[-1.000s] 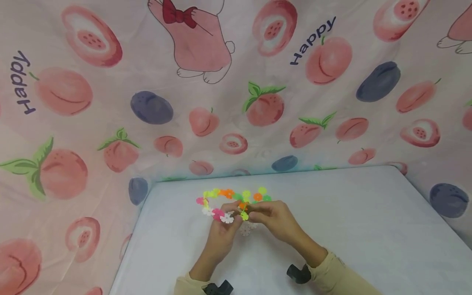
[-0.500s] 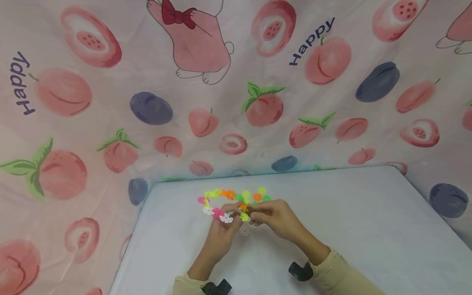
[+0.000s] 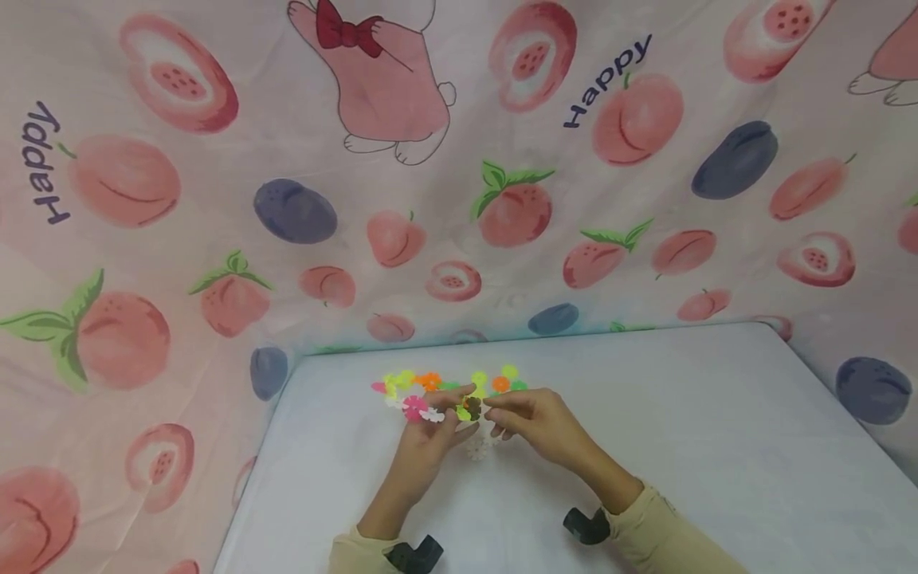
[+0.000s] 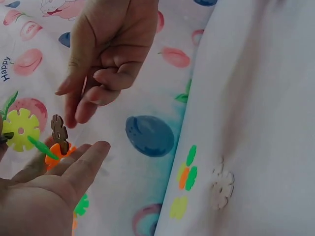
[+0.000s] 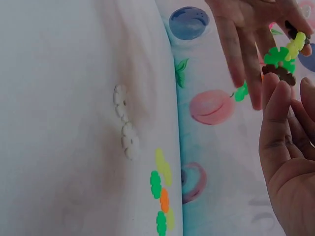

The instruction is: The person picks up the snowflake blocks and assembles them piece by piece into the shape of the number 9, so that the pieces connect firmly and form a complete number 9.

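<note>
Held flower chain (image 3: 413,408) farther left than before in partly spread left hand (image 3: 423,445); kept right hand (image 3: 543,422) empty, loosely curled.

– Support?
– One table (image 3: 703,446), white-surfaced.
– Items lying on it?
– White flower-shaped pieces (image 5: 128,135), two, adjacent. Nearer the far edge, one group: green pieces (image 5: 155,184), yellow pieces (image 5: 159,158), a single orange piece (image 5: 165,200), all close together.

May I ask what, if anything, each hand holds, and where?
The left hand holds the flower chain near a brown piece, exact grip hidden; the right hand appears empty.
</note>
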`<state>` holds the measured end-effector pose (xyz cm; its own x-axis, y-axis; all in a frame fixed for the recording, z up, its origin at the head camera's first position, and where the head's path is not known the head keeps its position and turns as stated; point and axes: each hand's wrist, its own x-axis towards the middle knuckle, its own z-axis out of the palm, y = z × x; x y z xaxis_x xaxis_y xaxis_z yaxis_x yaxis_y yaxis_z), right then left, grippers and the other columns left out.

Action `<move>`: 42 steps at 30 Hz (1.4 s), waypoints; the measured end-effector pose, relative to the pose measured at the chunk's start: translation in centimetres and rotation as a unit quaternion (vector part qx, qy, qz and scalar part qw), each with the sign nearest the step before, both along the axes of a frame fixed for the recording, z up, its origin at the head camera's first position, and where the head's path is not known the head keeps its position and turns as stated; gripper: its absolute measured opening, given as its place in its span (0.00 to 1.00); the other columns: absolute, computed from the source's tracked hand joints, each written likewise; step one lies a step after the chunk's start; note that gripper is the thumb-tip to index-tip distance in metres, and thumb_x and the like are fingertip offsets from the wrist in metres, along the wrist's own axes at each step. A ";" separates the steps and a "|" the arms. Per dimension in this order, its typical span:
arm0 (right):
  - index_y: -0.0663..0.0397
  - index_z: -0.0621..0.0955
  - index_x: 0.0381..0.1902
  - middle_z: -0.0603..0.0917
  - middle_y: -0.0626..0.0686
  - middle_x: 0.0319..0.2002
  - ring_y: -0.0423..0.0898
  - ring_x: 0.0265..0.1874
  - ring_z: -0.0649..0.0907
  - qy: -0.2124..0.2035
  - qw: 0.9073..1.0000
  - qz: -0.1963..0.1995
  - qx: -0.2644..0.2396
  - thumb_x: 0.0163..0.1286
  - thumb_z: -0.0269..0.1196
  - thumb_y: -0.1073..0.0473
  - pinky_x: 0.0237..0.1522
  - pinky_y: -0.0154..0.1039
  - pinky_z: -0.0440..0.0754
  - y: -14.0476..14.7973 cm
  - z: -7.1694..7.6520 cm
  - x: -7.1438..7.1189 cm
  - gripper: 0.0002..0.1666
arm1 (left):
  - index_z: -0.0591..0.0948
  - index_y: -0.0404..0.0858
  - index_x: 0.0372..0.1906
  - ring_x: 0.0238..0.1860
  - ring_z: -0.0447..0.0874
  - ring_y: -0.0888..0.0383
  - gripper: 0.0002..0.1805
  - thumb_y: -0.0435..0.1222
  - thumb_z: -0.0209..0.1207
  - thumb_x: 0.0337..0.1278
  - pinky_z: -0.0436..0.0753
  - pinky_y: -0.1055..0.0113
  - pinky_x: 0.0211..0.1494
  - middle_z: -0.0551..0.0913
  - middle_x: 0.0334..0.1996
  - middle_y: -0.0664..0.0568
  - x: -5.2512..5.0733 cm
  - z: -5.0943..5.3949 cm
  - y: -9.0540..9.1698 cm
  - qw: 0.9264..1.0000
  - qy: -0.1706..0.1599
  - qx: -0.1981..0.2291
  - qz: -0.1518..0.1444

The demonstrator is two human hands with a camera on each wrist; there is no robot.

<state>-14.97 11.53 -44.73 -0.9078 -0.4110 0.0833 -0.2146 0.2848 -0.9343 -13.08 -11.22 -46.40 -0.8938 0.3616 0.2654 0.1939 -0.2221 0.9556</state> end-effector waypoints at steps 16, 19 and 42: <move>0.52 0.89 0.47 0.91 0.46 0.42 0.42 0.39 0.85 0.068 0.980 -0.001 0.189 0.69 0.69 0.56 0.36 0.35 0.82 0.3 -3.5 -1.8 0.11 | 0.73 0.38 0.61 0.58 0.82 0.50 0.26 0.27 0.67 0.60 0.80 0.65 0.65 0.77 0.57 0.41 -0.3 -0.8 -0.3 0.995 0.038 -0.084 0.049; 0.52 0.90 0.46 0.91 0.46 0.40 0.41 0.37 0.84 0.071 0.974 0.003 0.214 0.68 0.69 0.58 0.38 0.37 0.82 0.0 -4.1 -1.9 0.10 | 0.73 0.38 0.59 0.57 0.84 0.46 0.25 0.27 0.69 0.58 0.85 0.65 0.58 0.78 0.56 0.41 -0.2 -0.7 -0.3 0.995 0.021 -0.083 0.060; 0.44 0.86 0.44 0.83 0.45 0.39 0.43 0.41 0.80 0.010 0.949 -0.028 0.313 0.60 0.75 0.59 0.49 0.47 0.81 -1.9 -6.3 -2.0 0.14 | 0.77 0.42 0.62 0.62 0.82 0.54 0.22 0.48 0.62 0.70 0.80 0.58 0.66 0.83 0.59 0.46 0.2 -0.2 -0.3 0.970 -0.031 -0.227 0.081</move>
